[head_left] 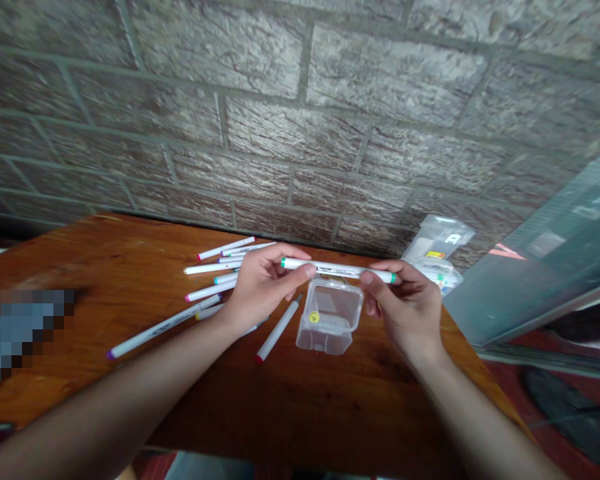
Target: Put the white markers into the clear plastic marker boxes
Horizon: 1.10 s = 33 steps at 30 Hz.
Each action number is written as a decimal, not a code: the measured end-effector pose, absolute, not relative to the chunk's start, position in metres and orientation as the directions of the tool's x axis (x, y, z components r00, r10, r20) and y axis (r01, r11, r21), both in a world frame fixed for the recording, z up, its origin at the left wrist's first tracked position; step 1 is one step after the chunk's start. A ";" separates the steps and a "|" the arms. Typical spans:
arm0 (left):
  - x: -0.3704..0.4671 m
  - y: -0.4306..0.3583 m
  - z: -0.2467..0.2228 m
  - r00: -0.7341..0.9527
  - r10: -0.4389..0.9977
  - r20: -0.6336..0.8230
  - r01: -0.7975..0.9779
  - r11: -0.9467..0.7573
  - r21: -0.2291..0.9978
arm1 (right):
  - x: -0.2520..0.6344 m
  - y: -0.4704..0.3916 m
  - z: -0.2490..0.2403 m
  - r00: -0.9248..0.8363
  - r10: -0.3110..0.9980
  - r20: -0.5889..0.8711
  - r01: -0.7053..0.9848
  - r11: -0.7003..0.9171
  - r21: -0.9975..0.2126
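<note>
A white marker with green ends (337, 269) is held level between my two hands, above the table. My left hand (264, 283) pinches its left part between thumb and fingers, and my right hand (405, 297) grips its right end the same way. Just below the marker, a small clear plastic box (330, 317) with a yellow round sticker rests on the wood. Several white markers with coloured ends lie left of and behind my left hand. One with a red end (279, 330) lies between my left hand and the box.
The wooden table (360, 413) meets a stone-block wall (265, 133) at the back. Two more clear containers (433, 247), one with markers inside, stand at the back right. A blurred, pixelated dark object (20, 333) is at the left. Glass panels stand at the right.
</note>
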<state>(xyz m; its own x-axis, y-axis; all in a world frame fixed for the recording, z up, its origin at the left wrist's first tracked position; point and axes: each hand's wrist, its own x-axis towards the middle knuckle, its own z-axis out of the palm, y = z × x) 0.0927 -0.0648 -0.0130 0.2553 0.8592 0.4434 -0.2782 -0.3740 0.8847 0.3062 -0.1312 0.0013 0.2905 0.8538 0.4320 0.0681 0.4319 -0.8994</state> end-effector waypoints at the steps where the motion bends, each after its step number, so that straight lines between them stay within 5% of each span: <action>1: 0.093 -0.065 -0.013 0.257 0.858 0.445 -0.282 -0.373 0.884 | 0.307 -0.131 0.001 0.291 0.856 0.427 0.065 0.428 -0.902; 33: 0.091 -0.066 -0.013 0.249 0.859 0.446 -0.286 -0.375 0.882 | 0.306 -0.132 0.001 0.267 0.856 0.443 0.026 0.453 -0.891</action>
<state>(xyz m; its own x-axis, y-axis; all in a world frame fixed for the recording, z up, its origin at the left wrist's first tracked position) 0.0908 -0.0656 -0.0133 0.2491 0.8594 0.4465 -0.2864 -0.3750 0.8817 0.3058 -0.1321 0.0014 0.2668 0.8560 0.4427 0.0262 0.4528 -0.8912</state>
